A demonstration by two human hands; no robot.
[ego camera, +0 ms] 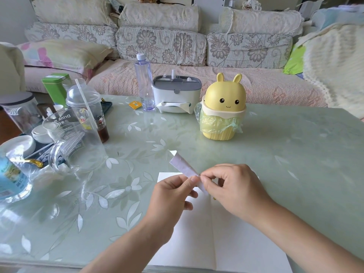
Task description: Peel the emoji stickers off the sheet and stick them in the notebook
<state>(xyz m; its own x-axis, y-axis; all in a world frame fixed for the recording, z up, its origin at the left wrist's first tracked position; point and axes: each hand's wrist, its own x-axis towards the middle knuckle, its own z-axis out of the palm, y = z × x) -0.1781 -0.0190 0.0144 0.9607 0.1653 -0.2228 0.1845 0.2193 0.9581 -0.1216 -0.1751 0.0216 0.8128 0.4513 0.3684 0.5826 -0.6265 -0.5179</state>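
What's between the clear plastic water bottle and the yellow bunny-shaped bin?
A white tissue box with a grey lid stands between the clear plastic water bottle and the yellow bunny-shaped bin, in the head view.

Bare hands [171, 198], bare forearms [126, 243]

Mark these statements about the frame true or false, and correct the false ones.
1. The left hand and the right hand both pinch the sticker sheet. True.
2. The notebook lies closed on the table. False: it lies open, white pages facing up, below the hands.
3. The yellow bunny bin stands left of the water bottle. False: it stands to the bottle's right.
4. The tissue box stands between the bottle and the bin. True.
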